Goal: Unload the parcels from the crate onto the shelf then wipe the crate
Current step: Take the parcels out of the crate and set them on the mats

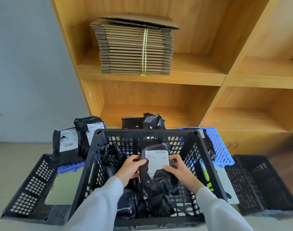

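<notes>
A black perforated crate [95, 147] stands in front of me with several black plastic parcels [152, 197] inside. Both hands are in the crate around one black parcel with a white label [157, 160]. My left hand [130, 169] grips its left edge, thumb on the front. My right hand [179, 169] grips its right edge, fingers curled round the side. The wooden shelf [159, 112] rises behind the crate; its lower compartment holds two black parcels [152, 121] at the front.
A tied stack of flat cardboard [135, 49] fills the upper shelf compartment. More labelled black parcels [67, 147] lean at the crate's left. Blue lattice panels [220, 147] and empty black crates [30, 185] [259, 184] lie on the floor at both sides.
</notes>
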Demonstrator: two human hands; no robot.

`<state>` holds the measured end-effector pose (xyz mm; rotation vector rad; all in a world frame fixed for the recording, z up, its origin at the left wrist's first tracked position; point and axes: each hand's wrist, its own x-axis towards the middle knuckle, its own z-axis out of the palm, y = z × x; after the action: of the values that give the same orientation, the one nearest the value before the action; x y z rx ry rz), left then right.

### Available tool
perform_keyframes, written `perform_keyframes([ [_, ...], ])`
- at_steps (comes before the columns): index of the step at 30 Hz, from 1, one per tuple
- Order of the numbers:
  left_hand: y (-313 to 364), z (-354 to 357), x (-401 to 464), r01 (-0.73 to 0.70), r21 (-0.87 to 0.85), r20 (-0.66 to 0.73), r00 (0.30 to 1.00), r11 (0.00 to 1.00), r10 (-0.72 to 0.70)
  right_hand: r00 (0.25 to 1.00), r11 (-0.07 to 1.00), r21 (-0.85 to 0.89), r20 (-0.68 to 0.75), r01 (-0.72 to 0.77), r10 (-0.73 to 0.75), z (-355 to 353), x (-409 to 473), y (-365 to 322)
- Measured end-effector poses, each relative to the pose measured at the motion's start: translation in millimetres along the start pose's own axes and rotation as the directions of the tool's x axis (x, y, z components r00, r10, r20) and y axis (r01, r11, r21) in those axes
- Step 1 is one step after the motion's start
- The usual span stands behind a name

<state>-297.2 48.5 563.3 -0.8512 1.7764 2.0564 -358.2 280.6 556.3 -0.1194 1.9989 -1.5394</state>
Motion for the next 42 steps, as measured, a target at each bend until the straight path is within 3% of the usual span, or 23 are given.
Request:
perform_keyframes([
  [4,13,2,-8,-0.08,0.021,0.019,0.997,0.997,0.08,0.992,0.993,0.026,-0.045,0.117,-0.116,1,-17,-17],
  [7,24,5,-11,-0.196,0.158,-0.009,0.98,0.968,0.2,0.976,0.98,0.058,-0.115,0.19,-0.183,-6,-27,-33],
  [10,31,9,-12,-0.358,0.356,-0.017,0.921,0.863,0.389,0.954,0.967,0.066,-0.194,0.246,-0.23,-19,-32,-43],
  [14,43,21,-10,-0.495,0.471,-0.007,0.825,0.73,0.564,0.926,0.949,0.084,-0.258,0.305,-0.275,-41,-34,-50],
  [21,59,68,21,-0.566,0.661,0.053,0.691,0.493,0.721,0.889,0.925,0.189,-0.392,0.33,-0.237,-106,-22,-55],
  [27,77,132,49,-0.551,0.77,0.145,0.641,0.321,0.753,0.881,0.921,0.227,-0.43,0.316,-0.197,-187,-7,-45],
  [33,87,190,85,-0.523,0.809,0.197,0.672,0.269,0.714,0.876,0.934,0.225,-0.458,0.276,-0.149,-266,12,-32],
  [38,91,242,102,-0.402,0.865,0.179,0.807,0.301,0.563,0.883,0.953,0.214,-0.461,0.214,-0.095,-325,38,-4],
  [42,77,260,114,-0.244,0.954,0.101,0.806,0.172,0.584,0.888,0.973,0.196,-0.459,0.122,-0.019,-367,63,23],
])
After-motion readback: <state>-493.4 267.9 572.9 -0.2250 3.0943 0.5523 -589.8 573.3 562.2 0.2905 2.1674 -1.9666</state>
